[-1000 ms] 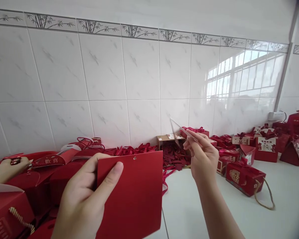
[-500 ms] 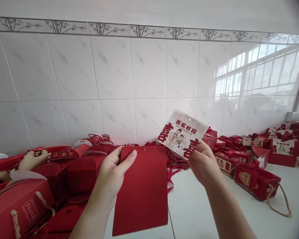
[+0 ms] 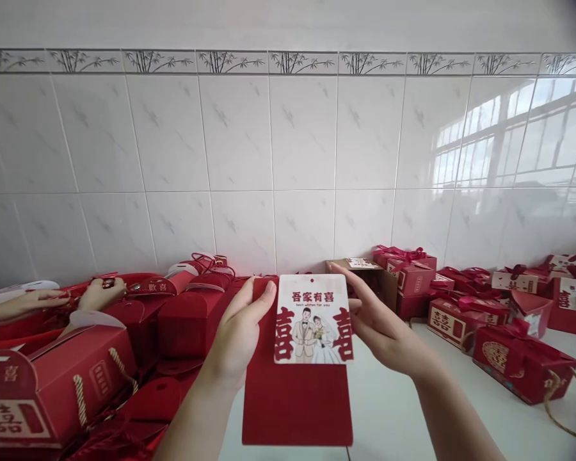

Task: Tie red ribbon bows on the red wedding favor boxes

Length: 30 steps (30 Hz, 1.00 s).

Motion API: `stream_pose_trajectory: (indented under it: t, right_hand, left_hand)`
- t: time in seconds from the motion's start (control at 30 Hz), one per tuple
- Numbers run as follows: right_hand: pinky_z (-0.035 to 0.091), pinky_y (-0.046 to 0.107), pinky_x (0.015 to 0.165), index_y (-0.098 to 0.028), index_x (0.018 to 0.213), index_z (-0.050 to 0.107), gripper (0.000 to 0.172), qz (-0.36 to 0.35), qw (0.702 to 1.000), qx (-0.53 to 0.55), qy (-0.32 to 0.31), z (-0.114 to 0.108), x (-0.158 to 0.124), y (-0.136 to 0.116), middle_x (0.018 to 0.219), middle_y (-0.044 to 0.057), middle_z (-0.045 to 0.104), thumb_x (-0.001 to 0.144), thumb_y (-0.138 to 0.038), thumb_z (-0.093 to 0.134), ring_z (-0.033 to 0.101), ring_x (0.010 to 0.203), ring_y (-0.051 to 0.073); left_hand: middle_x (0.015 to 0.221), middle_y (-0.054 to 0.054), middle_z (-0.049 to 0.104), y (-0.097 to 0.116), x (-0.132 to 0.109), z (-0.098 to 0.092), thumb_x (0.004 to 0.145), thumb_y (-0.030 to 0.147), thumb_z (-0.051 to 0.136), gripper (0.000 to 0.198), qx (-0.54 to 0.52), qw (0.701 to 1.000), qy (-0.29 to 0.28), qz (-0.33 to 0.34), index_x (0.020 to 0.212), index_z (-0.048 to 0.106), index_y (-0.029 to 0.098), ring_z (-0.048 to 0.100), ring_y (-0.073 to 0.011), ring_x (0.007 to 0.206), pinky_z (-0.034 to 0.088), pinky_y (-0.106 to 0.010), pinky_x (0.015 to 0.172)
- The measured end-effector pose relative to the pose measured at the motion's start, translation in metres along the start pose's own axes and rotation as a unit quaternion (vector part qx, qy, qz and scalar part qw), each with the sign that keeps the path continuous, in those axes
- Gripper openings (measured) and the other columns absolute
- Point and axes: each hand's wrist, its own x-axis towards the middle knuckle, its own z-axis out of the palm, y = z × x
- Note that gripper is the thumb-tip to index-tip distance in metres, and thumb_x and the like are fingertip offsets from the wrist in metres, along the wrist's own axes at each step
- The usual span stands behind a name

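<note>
My left hand (image 3: 240, 330) is closed on the upper left edge of a flat red paper piece (image 3: 296, 406), thumb on its front. Over the upper part of this piece lies a white printed card (image 3: 312, 320) with a bride and groom, red characters and a small hole at its top. My right hand (image 3: 384, 330) grips the right edge of that card, with some fingers reaching behind it. The card's top edge sits about level with the top of the red piece, whose own hole is covered.
Red gift boxes (image 3: 86, 378) with rope handles crowd the left, where another person's hands (image 3: 103, 294) work. Along the wall on the right stand an open brown box (image 3: 388, 291), stacked red boxes (image 3: 415, 266) and a ribboned red box (image 3: 523, 365). Behind is a tiled wall (image 3: 302, 134).
My right hand has brought the printed card left and down, from tilted beside the red piece to upright over its upper part. The view has turned slightly left.
</note>
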Motion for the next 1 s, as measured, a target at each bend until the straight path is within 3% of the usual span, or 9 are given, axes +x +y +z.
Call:
stream_pose_trajectory:
  t: [0.1,0.17,0.27,0.37,0.5,0.7,1.0]
  right_hand:
    - [0.047,0.038,0.094,-0.028,0.132,0.047,0.048,-0.05,0.993,0.099,0.038,0.011,0.005,0.003,0.127,0.005,0.06,0.085,-0.021,0.046,0.057,0.114,0.023]
    - [0.05,0.037,0.087,-0.023,0.118,0.056,0.034,-0.06,0.983,0.144,0.093,0.023,0.009,0.002,0.119,0.007,0.063,0.087,-0.034,0.048,0.059,0.109,0.025]
    - [0.052,0.033,0.072,-0.024,0.099,0.053,0.025,-0.007,0.971,0.144,0.19,0.042,0.013,-0.002,0.097,0.005,0.066,0.089,-0.046,0.05,0.064,0.09,0.022]
    - [0.051,0.028,0.068,-0.027,0.095,0.048,0.023,0.012,0.962,0.123,0.243,0.055,0.014,-0.003,0.085,-0.001,0.062,0.087,-0.046,0.056,0.062,0.078,0.017]
    - [0.052,0.027,0.065,-0.027,0.097,0.049,0.025,0.001,0.963,0.105,0.25,0.055,0.013,-0.003,0.08,-0.002,0.061,0.084,-0.044,0.061,0.06,0.071,0.015]
    - [0.054,0.027,0.058,-0.024,0.094,0.054,0.026,0.0,0.962,0.095,0.254,0.051,0.012,-0.005,0.078,0.0,0.063,0.08,-0.041,0.068,0.061,0.066,0.015]
    - [0.056,0.027,0.066,-0.028,0.11,0.054,0.033,-0.019,0.96,0.06,0.271,0.053,0.012,-0.008,0.099,0.003,0.067,0.081,-0.036,0.067,0.066,0.086,0.019]
  left_hand:
    - [0.108,-0.01,0.071,-0.001,-0.003,0.006,0.073,0.05,0.067,0.047,-0.023,0.999,-0.043,0.011,0.109,0.065,0.019,0.063,-0.0303,0.106,0.048,-0.039,0.09]
    - [0.105,-0.009,0.071,-0.002,-0.004,0.011,0.075,0.05,0.065,0.045,-0.013,0.999,-0.032,0.026,0.107,0.064,0.018,0.062,-0.0293,0.105,0.048,-0.037,0.087]
    - [0.1,-0.008,0.07,-0.007,-0.005,0.015,0.077,0.05,0.063,0.038,-0.003,0.999,-0.038,0.039,0.099,0.062,0.019,0.063,-0.0267,0.098,0.049,-0.033,0.08]
    - [0.087,-0.003,0.067,-0.013,-0.005,0.018,0.081,0.051,0.058,0.031,-0.015,0.997,-0.056,0.049,0.088,0.055,0.021,0.063,-0.021,0.082,0.05,-0.029,0.07]
    - [0.075,0.002,0.061,-0.012,-0.008,0.02,0.083,0.055,0.055,0.033,0.004,0.996,-0.075,0.055,0.088,0.047,0.023,0.061,-0.0161,0.07,0.049,-0.025,0.063]
    - [0.08,-0.002,0.065,-0.008,-0.015,0.024,0.081,0.05,0.06,0.034,0.025,0.996,-0.082,0.026,0.1,0.05,0.024,0.065,-0.02,0.071,0.051,-0.028,0.059]
    - [0.083,-0.003,0.066,-0.009,-0.013,0.023,0.081,0.046,0.06,0.033,0.017,0.996,-0.088,0.012,0.102,0.049,0.023,0.066,-0.0211,0.073,0.052,-0.029,0.06]
